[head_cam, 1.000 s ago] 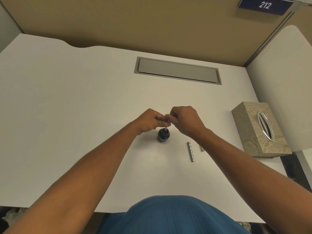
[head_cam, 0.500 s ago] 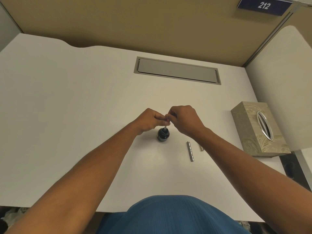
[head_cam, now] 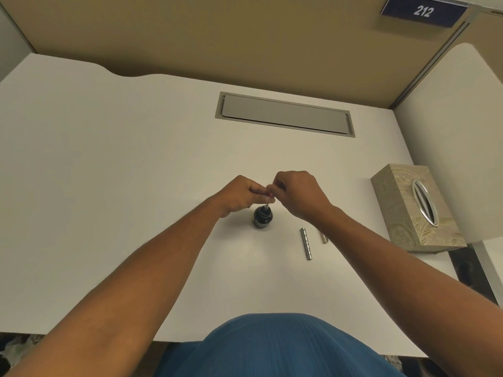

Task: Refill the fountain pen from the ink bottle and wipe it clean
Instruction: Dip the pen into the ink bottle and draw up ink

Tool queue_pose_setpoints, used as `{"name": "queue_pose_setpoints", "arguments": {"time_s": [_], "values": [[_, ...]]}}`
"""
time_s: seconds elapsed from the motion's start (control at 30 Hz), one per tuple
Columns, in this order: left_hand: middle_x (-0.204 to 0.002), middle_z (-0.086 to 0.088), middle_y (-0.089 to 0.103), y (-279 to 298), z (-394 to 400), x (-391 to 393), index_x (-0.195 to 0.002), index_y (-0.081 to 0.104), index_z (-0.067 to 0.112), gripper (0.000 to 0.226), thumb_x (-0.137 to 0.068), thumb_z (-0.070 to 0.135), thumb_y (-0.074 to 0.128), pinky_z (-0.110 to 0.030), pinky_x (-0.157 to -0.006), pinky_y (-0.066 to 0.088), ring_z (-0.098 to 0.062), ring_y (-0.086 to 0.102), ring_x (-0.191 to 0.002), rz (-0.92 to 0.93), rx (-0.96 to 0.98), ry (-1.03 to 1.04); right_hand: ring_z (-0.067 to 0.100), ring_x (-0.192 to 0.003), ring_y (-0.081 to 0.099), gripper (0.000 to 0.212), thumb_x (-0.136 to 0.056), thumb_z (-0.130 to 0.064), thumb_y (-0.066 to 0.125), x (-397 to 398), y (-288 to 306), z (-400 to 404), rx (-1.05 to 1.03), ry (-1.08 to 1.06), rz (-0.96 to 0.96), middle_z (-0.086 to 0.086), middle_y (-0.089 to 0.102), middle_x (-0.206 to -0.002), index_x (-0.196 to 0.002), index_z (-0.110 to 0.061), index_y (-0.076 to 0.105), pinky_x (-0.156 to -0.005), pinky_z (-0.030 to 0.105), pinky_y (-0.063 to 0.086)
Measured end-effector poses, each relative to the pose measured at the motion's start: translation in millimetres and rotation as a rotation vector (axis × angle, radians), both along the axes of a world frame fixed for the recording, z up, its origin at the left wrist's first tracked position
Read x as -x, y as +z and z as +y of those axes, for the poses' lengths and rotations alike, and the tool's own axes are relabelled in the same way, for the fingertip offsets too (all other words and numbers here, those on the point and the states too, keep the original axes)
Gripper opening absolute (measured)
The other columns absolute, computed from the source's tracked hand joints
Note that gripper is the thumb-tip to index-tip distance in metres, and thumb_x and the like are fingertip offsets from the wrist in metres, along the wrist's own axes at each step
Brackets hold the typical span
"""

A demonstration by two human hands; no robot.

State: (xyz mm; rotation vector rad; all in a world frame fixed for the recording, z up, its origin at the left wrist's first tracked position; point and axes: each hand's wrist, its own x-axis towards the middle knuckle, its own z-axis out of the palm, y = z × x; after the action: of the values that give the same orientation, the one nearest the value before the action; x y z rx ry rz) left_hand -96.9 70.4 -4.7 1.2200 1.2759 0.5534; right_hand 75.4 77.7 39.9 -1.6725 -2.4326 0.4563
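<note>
A small dark ink bottle (head_cam: 263, 218) stands open on the white desk (head_cam: 109, 186). The fountain pen's front section (head_cam: 266, 207) stands upright with its lower end inside the bottle mouth. My left hand (head_cam: 241, 195) and my right hand (head_cam: 298, 193) meet just above the bottle, fingertips pinched on the pen's upper end, which they hide. A silver pen barrel (head_cam: 306, 243) lies on the desk to the right of the bottle. A second small silver pen part (head_cam: 324, 238) lies beside it, partly covered by my right forearm.
A beige patterned tissue box (head_cam: 416, 210) with an oval chrome slot stands at the desk's right edge. A grey cable-tray lid (head_cam: 284, 114) is set into the desk further back. A tan partition rises behind, and a white panel stands at the right.
Both hands stay pinched on the pen above the bottle. Only the fingertips have shifted slightly. Nothing else has moved.
</note>
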Motion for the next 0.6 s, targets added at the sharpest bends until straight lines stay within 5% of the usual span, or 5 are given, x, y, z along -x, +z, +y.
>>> {"name": "queue_pose_setpoints", "arguments": {"time_s": [0.1,0.23,0.33,0.6], "values": [[-0.07,0.018,0.071,0.4,-0.2,-0.2,-0.106,0.078,0.012,0.022,-0.085,0.017,0.078,-0.022,-0.069,0.039,0.009,0.051,-0.046,-0.002,-0.004,0.006,0.024,-0.073,0.057,0.03,-0.094,-0.034,0.058,-0.6,-0.1,0.1,0.0,-0.012,0.006,0.004,0.068,-0.076,-0.083,-0.008,0.066,-0.062,0.033,0.037],[-0.098,0.008,0.078,-1.0,1.3,0.9,-0.103,0.08,0.018,0.02,-0.084,0.02,0.079,-0.02,-0.071,0.04,0.01,0.061,-0.073,-0.021,-0.001,0.002,0.019,-0.078,0.057,0.026,-0.095,-0.035,0.058,-2.7,2.8,2.6,0.03,-0.001,0.029,0.001,0.071,-0.085,-0.094,-0.012,0.071,-0.066,0.03,0.037],[-0.099,0.009,0.078,-2.2,2.3,0.8,-0.104,0.08,0.019,0.02,-0.084,0.02,0.079,-0.019,-0.075,0.041,0.007,0.064,-0.085,-0.026,0.007,0.004,0.019,-0.091,0.061,0.023,-0.096,-0.025,0.057,-4.4,3.4,4.5,0.066,0.038,0.055,0.001,0.073,-0.099,-0.111,-0.015,0.07,-0.075,0.03,0.043],[-0.102,0.005,0.078,-4.4,1.1,0.6,-0.099,0.08,0.023,0.017,-0.082,0.021,0.08,-0.029,-0.095,0.045,-0.01,0.066,-0.112,-0.059,0.017,0.011,0.023,-0.084,0.06,0.017,-0.096,-0.021,0.055,-3.5,-2.7,3.8,0.021,0.071,0.005,0.004,0.069,-0.091,-0.098,-0.014,0.071,-0.068,0.031,0.039]]}}
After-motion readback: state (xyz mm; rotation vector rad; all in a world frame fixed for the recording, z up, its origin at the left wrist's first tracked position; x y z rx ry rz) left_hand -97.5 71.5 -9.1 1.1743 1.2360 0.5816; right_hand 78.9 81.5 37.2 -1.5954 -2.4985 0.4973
